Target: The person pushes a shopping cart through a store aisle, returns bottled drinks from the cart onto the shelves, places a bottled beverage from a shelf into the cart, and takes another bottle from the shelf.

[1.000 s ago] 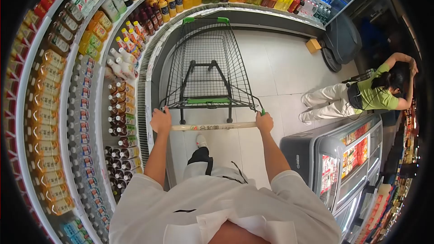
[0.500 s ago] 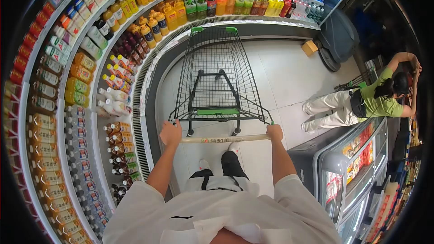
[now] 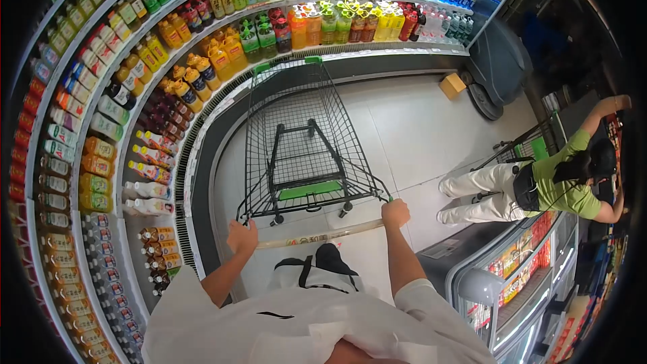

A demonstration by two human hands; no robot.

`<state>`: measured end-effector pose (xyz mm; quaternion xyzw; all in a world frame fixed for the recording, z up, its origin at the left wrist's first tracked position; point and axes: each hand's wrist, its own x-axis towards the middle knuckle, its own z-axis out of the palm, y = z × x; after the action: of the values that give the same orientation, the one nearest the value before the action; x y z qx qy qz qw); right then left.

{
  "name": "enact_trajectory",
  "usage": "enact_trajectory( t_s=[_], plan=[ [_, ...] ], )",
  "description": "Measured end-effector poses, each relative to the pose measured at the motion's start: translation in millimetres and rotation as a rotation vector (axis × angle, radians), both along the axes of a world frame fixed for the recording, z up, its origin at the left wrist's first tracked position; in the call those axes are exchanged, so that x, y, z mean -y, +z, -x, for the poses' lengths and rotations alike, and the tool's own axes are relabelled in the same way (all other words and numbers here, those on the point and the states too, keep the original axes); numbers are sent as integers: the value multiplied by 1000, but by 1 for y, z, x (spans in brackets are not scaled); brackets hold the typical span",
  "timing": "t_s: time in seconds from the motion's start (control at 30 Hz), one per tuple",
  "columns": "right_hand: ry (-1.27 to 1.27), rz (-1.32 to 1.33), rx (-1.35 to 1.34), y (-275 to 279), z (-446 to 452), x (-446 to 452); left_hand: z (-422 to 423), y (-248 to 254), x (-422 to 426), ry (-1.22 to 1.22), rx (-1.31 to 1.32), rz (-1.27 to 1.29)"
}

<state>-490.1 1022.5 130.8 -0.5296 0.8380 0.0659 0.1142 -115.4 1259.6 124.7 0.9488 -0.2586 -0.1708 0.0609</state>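
In front of me stands a shopping cart (image 3: 296, 135) of black wire mesh with green trim, and no goods show in its basket. Its pale handlebar (image 3: 320, 235) carries printed characters. My left hand (image 3: 241, 236) is wrapped round the left end of the bar. At the bar's right end, my right hand (image 3: 395, 212) is closed in the same way. The handlebar tilts, with its right end farther forward than its left.
Curved shelves of bottled drinks (image 3: 155, 121) run along my left and ahead. A cardboard box (image 3: 452, 85) sits on the floor by a dark grey machine (image 3: 502, 67). To the right are a glass-topped freezer (image 3: 465, 276) and a person in a green shirt (image 3: 563, 175), beside another cart (image 3: 532, 145).
The cart has turned slightly and its front has shifted left, with both hands still on the bar. More upper shelving shows now. The other person's arms have moved apart and down.
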Motion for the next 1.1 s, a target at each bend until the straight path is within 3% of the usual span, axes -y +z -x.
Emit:
enact_trajectory(
  t_s=[0.57,0.77,0.87,0.97,1.1],
  plan=[
    [172,173,184,-14,14,263,90,3,170,315,-18,-155],
    [320,124,224,-9,14,362,124,8,235,463,-77,-176],
    [374,86,240,-8,12,405,139,-28,249,484,38,-163],
    [456,80,250,-12,27,439,178,15,291,576,-83,-127],
    [496,105,273,-13,47,479,222,1,318,638,-54,-133]
  ],
)
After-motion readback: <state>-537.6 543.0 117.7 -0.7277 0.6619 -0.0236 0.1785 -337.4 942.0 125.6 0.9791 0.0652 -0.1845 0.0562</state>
